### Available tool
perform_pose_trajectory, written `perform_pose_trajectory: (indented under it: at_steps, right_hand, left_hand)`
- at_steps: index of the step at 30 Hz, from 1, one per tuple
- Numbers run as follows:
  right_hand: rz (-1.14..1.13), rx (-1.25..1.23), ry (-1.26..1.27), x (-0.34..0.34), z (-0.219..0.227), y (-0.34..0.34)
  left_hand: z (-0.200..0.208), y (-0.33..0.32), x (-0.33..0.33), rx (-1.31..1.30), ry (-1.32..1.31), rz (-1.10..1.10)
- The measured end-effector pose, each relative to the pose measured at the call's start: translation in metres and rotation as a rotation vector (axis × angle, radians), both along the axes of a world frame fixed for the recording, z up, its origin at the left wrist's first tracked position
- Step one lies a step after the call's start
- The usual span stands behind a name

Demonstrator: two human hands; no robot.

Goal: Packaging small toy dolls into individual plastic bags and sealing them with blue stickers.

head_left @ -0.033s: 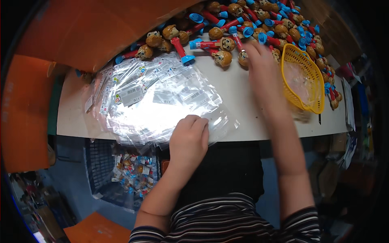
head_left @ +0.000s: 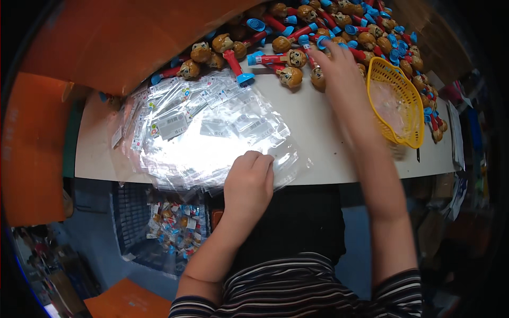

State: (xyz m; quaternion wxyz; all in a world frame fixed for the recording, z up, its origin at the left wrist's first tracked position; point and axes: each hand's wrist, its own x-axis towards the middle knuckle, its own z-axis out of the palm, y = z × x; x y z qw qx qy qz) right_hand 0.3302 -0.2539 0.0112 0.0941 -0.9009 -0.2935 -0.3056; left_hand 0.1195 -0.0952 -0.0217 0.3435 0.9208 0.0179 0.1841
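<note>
My left hand (head_left: pixel 248 177) is closed at the near right corner of a spread pile of clear plastic bags (head_left: pixel 212 130) with printed labels. Its fingertips pinch a bag's edge. Stretched forward, my right hand (head_left: pixel 336 66) has its fingers apart over the near side of a heap of toy candy dispensers (head_left: pixel 366 40), each with a brown-haired head, red stem and blue foot. One dispenser (head_left: pixel 317 77) lies beside its thumb side; whether the fingers touch it I cannot tell. Two more dispensers (head_left: pixel 281 58) lie just left of that hand.
A yellow plastic basket (head_left: pixel 374 98) with clear film inside stands right of my right forearm on the white table (head_left: pixel 318 153). Below the table's front edge, a blue crate (head_left: pixel 124 228) holds bagged dispensers (head_left: pixel 175 225). Orange panels (head_left: pixel 40 138) border the left and far side.
My right hand has moved slightly up and away, and its fingers are more spread. My left hand has barely shifted to the right.
</note>
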Motion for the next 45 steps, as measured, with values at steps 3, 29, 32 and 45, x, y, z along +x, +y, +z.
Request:
perform_pose_trajectory:
  at_steps: [3, 29, 32, 45]
  right_hand:
    - [0.028, -0.268, -0.037, 0.052, -0.012, -0.001]
    - [0.225, 1.092, 2.016, -0.148, -0.018, -0.077]
    - [0.153, 1.167, 1.963, -0.151, -0.027, -0.088]
    - [0.093, 1.245, 1.594, -0.178, -0.031, -0.057]
  left_hand:
    - [-0.008, -0.007, 0.005, 0.074, -0.029, -0.039]
    - [-0.022, -0.013, 0.013, 0.047, -0.153, -0.058]
    - [-0.013, -0.013, 0.012, -0.075, -0.102, -0.037]
    - [0.014, -0.029, 0.013, 0.121, -0.212, -0.131]
